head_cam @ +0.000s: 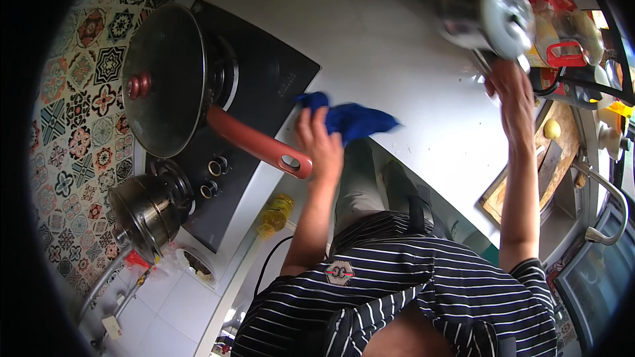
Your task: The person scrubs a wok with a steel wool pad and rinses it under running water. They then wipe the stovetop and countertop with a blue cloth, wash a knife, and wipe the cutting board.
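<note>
A bunched blue cloth (359, 120) is in my left hand (321, 146), near the front corner of the gas hob. Just in front of that hand ends the red handle (258, 144) of a large frying pan, whose glass lid (166, 79) has a red knob. Out to the right, my right hand (511, 89) grips the handle end of a shiny metal pot (459, 12). The pot is tilted and blurred, so its details are hard to make out. It is over the right part of the white countertop (377, 49).
On the black gas hob (268, 74) is also a steel pot (146, 213). Rightward lie a wooden cutting board (565, 129) with a knife (549, 158) and a round yellowish item (552, 129). A curved faucet (617, 198) stands near. An oil bottle (277, 213) is below the counter edge.
</note>
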`<act>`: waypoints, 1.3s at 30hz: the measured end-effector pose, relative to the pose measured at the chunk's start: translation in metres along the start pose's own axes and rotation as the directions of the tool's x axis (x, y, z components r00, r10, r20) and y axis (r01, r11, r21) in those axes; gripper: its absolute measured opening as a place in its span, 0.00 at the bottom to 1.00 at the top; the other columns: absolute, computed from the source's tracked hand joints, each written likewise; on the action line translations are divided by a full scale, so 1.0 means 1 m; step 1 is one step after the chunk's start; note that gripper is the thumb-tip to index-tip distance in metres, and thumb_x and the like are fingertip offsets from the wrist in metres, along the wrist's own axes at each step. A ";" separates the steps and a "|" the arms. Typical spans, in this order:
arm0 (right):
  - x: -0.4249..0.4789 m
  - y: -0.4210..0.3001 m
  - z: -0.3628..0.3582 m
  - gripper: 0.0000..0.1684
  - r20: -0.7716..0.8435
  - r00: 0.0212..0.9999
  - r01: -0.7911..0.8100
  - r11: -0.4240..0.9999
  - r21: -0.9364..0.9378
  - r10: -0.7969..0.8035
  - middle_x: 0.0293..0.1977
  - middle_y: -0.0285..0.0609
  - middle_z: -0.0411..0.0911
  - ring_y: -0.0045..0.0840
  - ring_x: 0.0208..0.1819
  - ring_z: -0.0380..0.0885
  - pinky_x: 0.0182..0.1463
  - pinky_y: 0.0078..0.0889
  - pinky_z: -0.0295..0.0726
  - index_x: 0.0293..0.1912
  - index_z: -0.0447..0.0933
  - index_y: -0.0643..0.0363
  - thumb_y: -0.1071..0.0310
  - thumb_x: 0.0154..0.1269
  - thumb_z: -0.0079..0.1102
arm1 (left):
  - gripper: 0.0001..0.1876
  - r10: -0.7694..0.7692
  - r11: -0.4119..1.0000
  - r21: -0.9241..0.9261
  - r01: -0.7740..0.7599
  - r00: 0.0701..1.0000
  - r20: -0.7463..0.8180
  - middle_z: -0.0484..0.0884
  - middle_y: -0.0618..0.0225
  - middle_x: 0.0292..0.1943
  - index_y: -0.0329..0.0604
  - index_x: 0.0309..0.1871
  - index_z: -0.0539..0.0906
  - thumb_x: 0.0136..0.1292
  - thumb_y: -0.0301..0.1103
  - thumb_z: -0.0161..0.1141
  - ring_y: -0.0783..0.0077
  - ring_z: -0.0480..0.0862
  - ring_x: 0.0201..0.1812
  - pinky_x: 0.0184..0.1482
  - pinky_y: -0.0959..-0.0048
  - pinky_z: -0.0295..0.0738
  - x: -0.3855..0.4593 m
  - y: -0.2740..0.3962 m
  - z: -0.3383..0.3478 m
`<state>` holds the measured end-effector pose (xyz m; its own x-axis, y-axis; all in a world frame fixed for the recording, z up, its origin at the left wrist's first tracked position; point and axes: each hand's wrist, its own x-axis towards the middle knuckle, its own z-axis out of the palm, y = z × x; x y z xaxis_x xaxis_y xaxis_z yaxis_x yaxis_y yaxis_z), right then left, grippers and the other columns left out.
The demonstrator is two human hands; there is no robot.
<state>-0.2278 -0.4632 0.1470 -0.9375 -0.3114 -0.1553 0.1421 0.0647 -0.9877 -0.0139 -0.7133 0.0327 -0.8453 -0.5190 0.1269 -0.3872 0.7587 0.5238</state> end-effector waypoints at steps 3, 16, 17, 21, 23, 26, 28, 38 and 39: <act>-0.066 -0.018 -0.029 0.23 -0.085 0.996 0.044 0.992 0.115 -0.034 0.24 0.30 0.56 0.19 0.27 0.56 0.33 0.26 0.58 0.28 0.65 0.56 0.51 0.75 0.43 | 0.35 -0.049 0.960 0.277 0.039 0.998 0.029 0.68 0.48 0.60 0.46 0.62 0.68 0.49 0.30 0.69 0.45 0.67 0.61 0.63 0.54 0.64 0.020 -0.008 0.011; -0.273 -0.001 -0.098 0.22 -0.433 0.890 -0.082 0.984 0.160 0.145 0.23 0.29 0.56 0.17 0.25 0.54 0.32 0.25 0.58 0.27 0.63 0.52 0.50 0.74 0.44 | 0.23 0.456 0.886 0.048 -0.461 0.886 0.087 0.70 0.57 0.61 0.49 0.54 0.77 0.52 0.37 0.63 0.51 0.66 0.63 0.63 0.50 0.60 0.132 0.160 0.165; -0.279 0.000 -0.098 0.22 -0.446 0.882 -0.085 0.982 0.168 0.153 0.23 0.29 0.56 0.17 0.25 0.54 0.32 0.25 0.58 0.26 0.62 0.52 0.50 0.74 0.44 | 0.23 0.521 0.851 -0.002 -0.526 0.842 0.138 0.71 0.58 0.60 0.49 0.53 0.77 0.51 0.36 0.63 0.51 0.67 0.62 0.62 0.50 0.61 0.113 0.178 0.169; -0.290 0.004 -0.097 0.22 -0.523 0.827 -0.089 0.967 0.240 0.206 0.22 0.29 0.54 0.17 0.24 0.52 0.32 0.25 0.58 0.26 0.61 0.52 0.50 0.74 0.45 | 0.17 0.797 0.599 -0.390 -0.699 0.571 0.200 0.76 0.62 0.55 0.49 0.42 0.81 0.44 0.31 0.63 0.58 0.71 0.59 0.59 0.56 0.63 0.006 0.213 0.175; -0.297 0.002 -0.097 0.23 -0.552 0.808 -0.071 0.964 0.257 0.206 0.21 0.28 0.53 0.17 0.23 0.51 0.31 0.25 0.57 0.25 0.62 0.52 0.50 0.73 0.46 | 0.15 0.877 0.456 -0.578 -0.676 0.450 0.166 0.78 0.64 0.51 0.48 0.38 0.82 0.42 0.29 0.63 0.60 0.74 0.56 0.56 0.60 0.66 -0.030 0.211 0.159; -0.309 0.004 -0.102 0.25 -0.605 0.776 -0.011 0.963 0.270 0.178 0.18 0.27 0.51 0.17 0.22 0.49 0.28 0.27 0.55 0.22 0.60 0.52 0.50 0.72 0.49 | 0.16 0.816 0.544 -0.545 -0.638 0.555 0.165 0.82 0.66 0.44 0.48 0.38 0.82 0.40 0.24 0.61 0.59 0.79 0.50 0.51 0.61 0.71 -0.006 0.186 0.134; -0.322 0.011 -0.106 0.26 -0.630 0.753 0.001 0.957 0.291 0.191 0.18 0.27 0.51 0.18 0.22 0.50 0.28 0.27 0.56 0.21 0.58 0.52 0.50 0.72 0.49 | 0.16 0.680 0.723 -0.290 -0.628 0.722 0.131 0.81 0.62 0.47 0.46 0.42 0.82 0.46 0.24 0.59 0.55 0.77 0.53 0.55 0.55 0.70 0.051 0.165 0.116; -0.365 0.037 -0.115 0.21 -0.669 0.710 0.020 0.944 0.330 0.219 0.21 0.29 0.54 0.17 0.23 0.52 0.30 0.25 0.58 0.26 0.62 0.53 0.52 0.73 0.46 | 0.28 0.728 0.680 -0.156 -0.716 0.635 0.257 0.70 0.53 0.62 0.45 0.59 0.73 0.52 0.36 0.59 0.49 0.66 0.62 0.62 0.53 0.61 -0.010 0.295 0.216; -0.368 0.037 -0.115 0.21 -0.674 0.705 0.006 0.948 0.318 0.221 0.21 0.29 0.53 0.17 0.23 0.52 0.30 0.25 0.58 0.26 0.62 0.53 0.52 0.73 0.46 | 0.24 0.742 0.669 -0.207 -0.714 0.631 0.226 0.73 0.57 0.60 0.46 0.55 0.76 0.51 0.34 0.58 0.53 0.67 0.61 0.61 0.55 0.61 -0.009 0.311 0.226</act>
<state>0.0855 -0.2372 0.1692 -0.8436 0.4334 -0.3172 0.2298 -0.2425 -0.9425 -0.2096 -0.3836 0.0044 -0.9037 0.3248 0.2790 0.4204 0.7967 0.4342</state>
